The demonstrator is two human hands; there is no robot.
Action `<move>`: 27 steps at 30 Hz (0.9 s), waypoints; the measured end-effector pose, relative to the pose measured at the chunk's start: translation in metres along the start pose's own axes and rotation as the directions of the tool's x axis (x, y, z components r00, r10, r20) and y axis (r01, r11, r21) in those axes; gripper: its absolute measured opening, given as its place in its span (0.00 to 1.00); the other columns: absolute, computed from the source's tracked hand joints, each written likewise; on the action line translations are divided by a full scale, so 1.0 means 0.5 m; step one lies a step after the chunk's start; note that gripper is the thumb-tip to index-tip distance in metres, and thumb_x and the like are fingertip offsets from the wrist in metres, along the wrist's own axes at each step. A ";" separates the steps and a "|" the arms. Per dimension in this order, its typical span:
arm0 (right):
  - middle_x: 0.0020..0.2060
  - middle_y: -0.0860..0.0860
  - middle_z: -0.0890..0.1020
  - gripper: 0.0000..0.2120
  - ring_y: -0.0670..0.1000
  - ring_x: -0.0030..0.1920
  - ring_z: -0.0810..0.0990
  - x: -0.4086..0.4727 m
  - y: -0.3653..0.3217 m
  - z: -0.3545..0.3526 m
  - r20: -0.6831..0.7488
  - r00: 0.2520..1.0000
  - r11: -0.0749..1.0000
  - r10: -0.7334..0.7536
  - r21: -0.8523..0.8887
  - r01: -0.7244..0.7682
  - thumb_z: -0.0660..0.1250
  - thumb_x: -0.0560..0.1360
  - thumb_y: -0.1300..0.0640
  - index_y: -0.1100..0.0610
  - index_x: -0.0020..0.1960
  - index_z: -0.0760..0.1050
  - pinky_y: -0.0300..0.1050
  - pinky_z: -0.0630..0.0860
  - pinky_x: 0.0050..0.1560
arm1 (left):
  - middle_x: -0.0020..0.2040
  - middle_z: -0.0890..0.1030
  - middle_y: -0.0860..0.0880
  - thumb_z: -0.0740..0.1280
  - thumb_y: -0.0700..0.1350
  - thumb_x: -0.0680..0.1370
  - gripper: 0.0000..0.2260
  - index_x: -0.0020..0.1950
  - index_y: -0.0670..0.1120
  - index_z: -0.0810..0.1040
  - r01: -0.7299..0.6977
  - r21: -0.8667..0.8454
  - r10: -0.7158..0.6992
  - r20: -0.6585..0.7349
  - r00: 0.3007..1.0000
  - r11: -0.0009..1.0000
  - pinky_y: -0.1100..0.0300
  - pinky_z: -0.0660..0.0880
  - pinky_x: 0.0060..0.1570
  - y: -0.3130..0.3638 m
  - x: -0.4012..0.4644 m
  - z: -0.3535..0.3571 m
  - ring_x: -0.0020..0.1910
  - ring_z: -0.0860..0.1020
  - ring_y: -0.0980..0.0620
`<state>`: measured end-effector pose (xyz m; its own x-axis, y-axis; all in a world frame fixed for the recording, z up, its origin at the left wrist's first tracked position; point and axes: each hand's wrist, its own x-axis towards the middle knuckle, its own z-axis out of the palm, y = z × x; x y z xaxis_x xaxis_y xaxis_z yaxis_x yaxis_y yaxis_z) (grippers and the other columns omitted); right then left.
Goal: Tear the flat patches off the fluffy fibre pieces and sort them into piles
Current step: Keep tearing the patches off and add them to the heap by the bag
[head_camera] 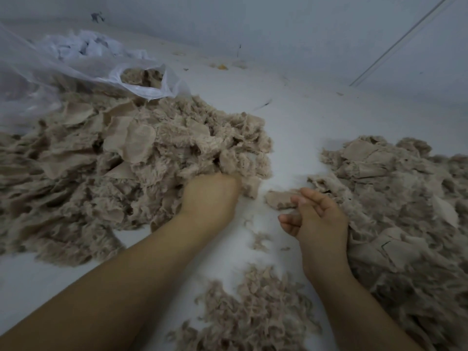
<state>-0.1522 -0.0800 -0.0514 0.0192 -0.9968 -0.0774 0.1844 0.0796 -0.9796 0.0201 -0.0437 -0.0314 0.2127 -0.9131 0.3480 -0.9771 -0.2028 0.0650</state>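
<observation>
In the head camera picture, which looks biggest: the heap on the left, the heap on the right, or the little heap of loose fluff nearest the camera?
1. left heap, clearly the largest.
2. right heap, though the frame edge cuts it off, so its full extent is unsure.
3. loose fluff heap, smallest, even though it lies nearest the camera.

Dim, flat, bluish light with only faint soft shadows and no glare; the whole view is slightly soft and grainy, and the wide lens bends and darkens the edges
</observation>
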 end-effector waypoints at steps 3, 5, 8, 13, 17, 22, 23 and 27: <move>0.53 0.55 0.82 0.08 0.49 0.27 0.82 0.006 0.003 -0.001 -0.010 1.000 0.999 0.027 -0.023 -0.028 0.62 0.82 0.63 0.58 0.60 0.74 0.38 0.76 0.26 | 0.46 0.80 0.48 0.63 0.37 0.74 0.09 0.51 0.46 0.78 -0.066 0.100 0.059 0.068 0.996 0.993 0.63 0.56 0.25 0.026 -0.003 -0.025 0.40 0.81 0.45; 0.53 0.54 0.83 0.08 0.48 0.26 0.81 0.005 0.005 -0.002 -0.006 1.000 0.999 0.012 -0.053 -0.012 0.62 0.82 0.62 0.57 0.60 0.75 0.37 0.75 0.26 | 0.44 0.78 0.46 0.63 0.37 0.71 0.07 0.45 0.44 0.77 -0.148 0.105 0.147 0.017 0.989 0.984 0.65 0.49 0.25 0.052 -0.005 -0.037 0.30 0.78 0.45; 0.51 0.56 0.84 0.09 0.45 0.25 0.78 0.002 0.004 -0.001 -0.002 0.999 0.995 -0.032 -0.094 0.031 0.61 0.82 0.63 0.59 0.61 0.75 0.36 0.72 0.24 | 0.48 0.76 0.47 0.67 0.44 0.72 0.06 0.47 0.46 0.77 -0.322 0.027 0.321 0.037 0.946 0.946 0.63 0.51 0.25 0.099 0.005 -0.025 0.29 0.76 0.47; 0.43 0.57 0.84 0.10 0.46 0.21 0.75 0.007 -0.003 0.000 -0.006 1.000 0.990 0.025 -0.138 -0.025 0.60 0.83 0.62 0.58 0.62 0.75 0.36 0.70 0.21 | 0.52 0.74 0.48 0.65 0.43 0.76 0.08 0.55 0.46 0.78 -0.305 -0.082 0.313 0.107 0.944 0.949 0.59 0.60 0.28 0.121 0.006 0.019 0.41 0.79 0.46; 0.44 0.46 0.85 0.10 0.42 0.36 0.83 0.018 0.000 -0.001 -0.031 0.998 0.983 0.053 -0.176 -0.058 0.60 0.83 0.62 0.56 0.59 0.78 0.35 0.77 0.32 | 0.40 0.76 0.44 0.74 0.35 0.65 0.07 0.39 0.42 0.78 -0.384 -0.233 0.400 0.025 0.916 0.893 0.63 0.47 0.23 0.113 -0.042 0.010 0.24 0.72 0.45; 0.59 0.57 0.82 0.18 0.44 0.27 0.76 0.023 0.004 -0.006 -0.042 0.996 0.977 0.078 -0.193 -0.085 0.59 0.83 0.60 0.59 0.73 0.70 0.37 0.70 0.22 | 0.40 0.74 0.45 0.75 0.35 0.58 0.16 0.44 0.42 0.79 -0.447 -0.366 0.486 0.017 0.874 0.816 0.63 0.54 0.21 0.085 -0.115 0.011 0.25 0.70 0.46; 0.61 0.57 0.80 0.19 0.45 0.28 0.77 0.022 0.005 -0.005 -0.037 0.996 0.979 0.081 -0.185 -0.086 0.59 0.83 0.60 0.58 0.74 0.69 0.37 0.70 0.21 | 0.38 0.74 0.45 0.74 0.34 0.60 0.13 0.42 0.41 0.78 -0.407 -0.452 0.456 0.001 0.890 0.794 0.63 0.57 0.21 0.078 -0.118 0.008 0.26 0.71 0.46; 0.68 0.60 0.75 0.20 0.47 0.22 0.77 0.020 0.006 -0.001 -0.032 0.996 0.984 0.082 -0.158 -0.087 0.58 0.83 0.61 0.59 0.75 0.67 0.39 0.73 0.22 | 0.35 0.70 0.50 0.68 0.37 0.77 0.09 0.37 0.40 0.74 -0.210 -0.673 0.153 -0.144 0.978 0.710 0.62 0.67 0.34 0.066 -0.097 0.002 0.33 0.68 0.57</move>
<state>-0.1521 -0.0896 -0.0553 0.0024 -0.9865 -0.1639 0.0245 0.1639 -0.9862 -0.0225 -0.0063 -0.0473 0.0572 -0.8728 0.4847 -0.7456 0.2855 0.6021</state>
